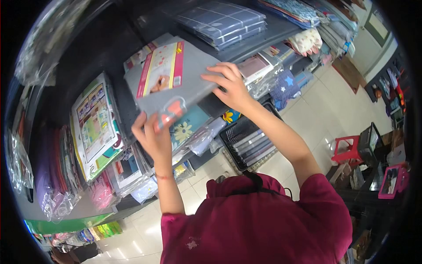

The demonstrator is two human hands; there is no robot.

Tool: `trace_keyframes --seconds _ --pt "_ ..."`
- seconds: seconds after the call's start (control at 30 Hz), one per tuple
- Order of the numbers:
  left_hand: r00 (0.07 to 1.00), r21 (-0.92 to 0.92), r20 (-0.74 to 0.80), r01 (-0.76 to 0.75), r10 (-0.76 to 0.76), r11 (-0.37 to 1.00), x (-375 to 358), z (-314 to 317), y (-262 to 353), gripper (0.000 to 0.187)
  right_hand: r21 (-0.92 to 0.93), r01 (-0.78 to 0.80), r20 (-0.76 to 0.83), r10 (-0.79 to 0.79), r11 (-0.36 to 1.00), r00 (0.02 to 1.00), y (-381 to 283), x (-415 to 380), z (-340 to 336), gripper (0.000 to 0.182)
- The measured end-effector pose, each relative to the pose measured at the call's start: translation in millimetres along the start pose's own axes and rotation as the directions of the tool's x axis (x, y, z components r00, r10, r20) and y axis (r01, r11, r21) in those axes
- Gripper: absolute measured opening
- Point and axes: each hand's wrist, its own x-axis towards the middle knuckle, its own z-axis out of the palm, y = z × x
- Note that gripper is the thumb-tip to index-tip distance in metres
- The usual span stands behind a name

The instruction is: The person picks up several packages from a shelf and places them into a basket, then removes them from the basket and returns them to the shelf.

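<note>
A flat grey packet of folded fabric (pixel 193 77) in clear wrapping, with a pink-and-yellow printed label (pixel 163 68), lies tilted at the shelf. My left hand (pixel 154 138) grips its near left corner, beside an orange-pink print on the folded edge. At the right corner, my right hand (pixel 231 86) has its fingers over the top; the underside of that grip is hidden. Part of another labelled packet (pixel 140 56) shows behind the grey one. To the left stands a stack of packets with a green-and-white printed sheet (pixel 94 119).
Tied dark blue-grey packets (pixel 222 22) sit farther along the shelf (pixel 246 50). Below are a floral teal packet (pixel 187 127) and a black basket (pixel 239 152) of rolled goods on the floor. A red stool (pixel 347 149) stands to the right.
</note>
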Motion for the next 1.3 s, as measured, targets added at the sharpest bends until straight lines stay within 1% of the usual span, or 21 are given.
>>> trace_keyframes --seconds 0.1,0.17,0.23,0.3,0.4,0.43,0.5,0.6,0.7,0.73,0.83,0.87,0.9,0.93,0.97,1.0,1.1,1.13,1.17,1.23,1.3 --pt "0.983 -0.11 -0.007 -0.182 0.182 0.977 -28.0 -24.4 49.7 0.03 -0.053 0.114 0.036 -0.112 0.992 0.993 -13.2 -30.4 -73.9 0.042" --pt "0.975 -0.136 0.086 -0.191 0.204 0.972 -49.5 -50.9 84.8 0.026 -0.108 0.212 0.044 -0.209 0.971 0.977 -25.6 -49.7 -127.3 0.036" --pt "0.946 -0.415 0.276 -0.04 0.167 0.909 -70.2 -83.4 113.1 0.023 -0.097 0.3 0.042 -0.297 0.949 0.954 -32.8 -70.9 -174.6 0.031" --pt "0.915 -0.62 0.135 -0.221 0.38 0.753 -59.5 -80.8 147.7 0.024 -0.07 0.328 0.1 -0.32 0.942 0.942 -36.9 -90.9 -213.9 0.029" --pt "0.87 -0.561 0.467 0.156 0.156 0.813 -72.3 -52.3 170.8 0.029 -0.045 0.113 0.199 -0.102 0.993 0.975 -16.7 -127.8 -222.7 0.031" --pt "0.869 -0.592 0.434 0.076 0.237 0.802 -87.0 -26.2 161.6 0.029 -0.045 0.047 0.255 -0.034 0.998 0.966 -3.3 -139.7 -220.2 0.031" --pt "0.88 -0.603 0.43 0.111 0.204 0.79 -111.0 27.9 151.1 0.03 -0.062 -0.091 0.353 0.107 0.994 0.929 28.0 -167.1 -204.7 0.032" --pt "0.715 -0.403 0.695 0.3 0.076 0.864 -155.1 98.6 116.1 0.032 -0.072 -0.155 0.426 0.171 0.985 0.889 89.3 -212.0 -163.8 0.034" --pt "0.592 -0.257 0.805 0.411 -0.042 0.874 -226.5 176.8 71.5 0.032 -0.069 -0.242 0.494 0.244 0.968 0.834 151.1 -279.5 -103.6 0.036" --pt "0.511 -0.153 0.852 0.446 -0.111 0.882 -247.1 197.8 60.9 0.031 -0.071 -0.3 0.517 0.292 0.951 0.805 165.5 -303.8 -82.0 0.036" --pt "0.257 0.151 0.926 0.416 -0.275 0.897 -306.9 253.2 29.4 0.035 -0.082 -0.434 0.582 0.397 0.897 0.71 200.3 -369.0 -17.4 0.038" --pt "0.278 0.117 0.931 0.383 -0.235 0.916 -337.3 268.1 14.4 0.037 -0.092 -0.453 0.586 0.416 0.887 0.695 209.2 -388.7 2.3 0.038" --pt "0.243 0.129 0.946 0.329 -0.216 0.935 -361.8 280.0 2.6 0.038 -0.105 -0.47 0.593 0.435 0.876 0.678 219.2 -412.2 20.4 0.038" --pt "0.201 0.139 0.959 0.273 -0.197 0.952 -380.3 288.2 -5.8 0.038 -0.131 -0.531 0.629 0.484 0.837 0.608 225.0 -433.0 39.3 0.04" --pt "0.155 0.145 0.971 0.217 -0.181 0.965 -399.1 297.1 -12.7 0.039 -0.194 -0.518 0.616 0.514 0.833 0.597 229.8 -456.1 48.9 0.041" --pt "0.101 0.19 0.967 0.331 -0.235 0.924 -408.6 306.4 -13.6 0.04 -0.255 -0.502 0.604 0.542 0.826 0.585 230.0 -464.7 57.1 0.041" --pt "0.196 0.127 0.963 0.269 -0.184 0.955 -411.3 329.0 -2.1 0.04 -0.331 -0.516 0.59 0.6 0.79 0.54 248.3 -495.5 71.4 0.049" --pt "0.167 0.153 0.964 0.284 -0.206 0.947 -408.9 334.7 1.8 0.04 -0.32 -0.547 0.602 0.612 0.773 0.513 254.1 -496.7 69.2 0.05" --pt "0.231 0.097 0.959 0.271 -0.162 0.958 -418.4 338.7 -2.9 0.039 -0.308 -0.582 0.612 0.625 0.753 0.484 256.5 -496.4 68.9 0.052" --pt "0.189 0.108 0.967 0.299 -0.17 0.948 -420.2 343.5 -8.3 0.039 -0.34 -0.54 0.638 0.611 0.77 0.469 258.3 -499.7 74.5 0.055" --pt "0.107 0.153 0.973 0.358 -0.203 0.921 -412.5 347.1 -14.2 0.037 -0.353 -0.523 0.644 0.607 0.776 0.466 260.7 -495.1 81.4 0.056"
